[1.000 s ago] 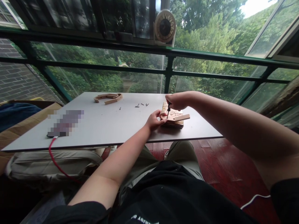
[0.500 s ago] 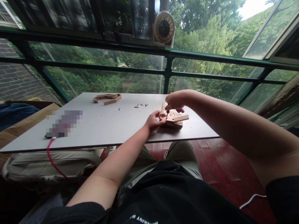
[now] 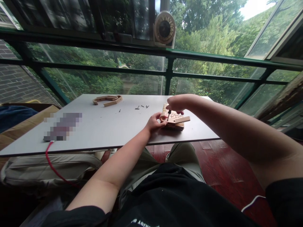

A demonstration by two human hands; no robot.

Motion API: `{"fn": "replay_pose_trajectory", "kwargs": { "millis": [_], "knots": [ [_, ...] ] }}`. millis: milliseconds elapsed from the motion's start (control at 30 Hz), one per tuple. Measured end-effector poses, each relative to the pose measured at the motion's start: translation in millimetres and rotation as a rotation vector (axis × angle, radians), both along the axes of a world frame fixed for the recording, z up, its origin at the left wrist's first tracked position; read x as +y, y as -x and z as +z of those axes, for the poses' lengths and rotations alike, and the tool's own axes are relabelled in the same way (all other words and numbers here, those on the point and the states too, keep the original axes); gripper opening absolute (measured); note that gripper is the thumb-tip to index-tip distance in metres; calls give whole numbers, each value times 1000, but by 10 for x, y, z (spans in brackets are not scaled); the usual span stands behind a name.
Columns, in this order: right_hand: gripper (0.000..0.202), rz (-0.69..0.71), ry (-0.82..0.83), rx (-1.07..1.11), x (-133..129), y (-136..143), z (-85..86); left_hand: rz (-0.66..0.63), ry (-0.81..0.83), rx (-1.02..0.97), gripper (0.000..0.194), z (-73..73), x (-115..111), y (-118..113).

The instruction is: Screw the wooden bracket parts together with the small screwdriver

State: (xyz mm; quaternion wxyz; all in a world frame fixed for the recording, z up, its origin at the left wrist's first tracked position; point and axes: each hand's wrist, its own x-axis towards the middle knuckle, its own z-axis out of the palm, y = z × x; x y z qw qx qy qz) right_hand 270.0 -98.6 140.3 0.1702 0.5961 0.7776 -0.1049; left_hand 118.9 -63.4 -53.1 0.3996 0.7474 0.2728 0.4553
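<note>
My right hand (image 3: 175, 103) is closed around the dark handle of a screwdriver (image 3: 169, 113). Its shaft points down at a light wooden piece (image 3: 181, 120) with a curled left end and a straight arm reaching right. My left hand (image 3: 155, 123) grips the curled end, with the thumb near the screwdriver's tip. Beneath the wooden piece lies a thick block (image 3: 177, 126) with a pitted, hole-marked top. Whether the tip sits in a screw is too small to tell.
Several dark screws (image 3: 137, 107) lie loose on the white table (image 3: 111, 126). Curved wooden pieces (image 3: 112, 101) rest at the back left. A blurred-out device (image 3: 66, 126) with a red cable (image 3: 49, 157) is at the left. A round fan (image 3: 165, 27) stands beyond the railing.
The whole view has shifted slightly. My right hand stays on the screwdriver with a small change in its pose, and my left hand keeps its hold on the wooden piece.
</note>
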Motion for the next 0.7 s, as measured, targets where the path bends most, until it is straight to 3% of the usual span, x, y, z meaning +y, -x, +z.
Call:
{"fn": "replay_pose_trajectory", "kwargs": {
  "millis": [100,267,533,700],
  "knots": [
    [41,10,-42,80,-81,13,-9,-2,0,8,37,-3,-4,8],
    [40,107,-148,48,-178,57,11,20,-39,38,35,-10,12,18],
    [33,86,8,-23,-189,102,105,52,-113,23,35,-47,67,-1],
    [36,89,-13,-67,-220,146,144,45,-72,18,37,-40,50,-12]
  ]
}}
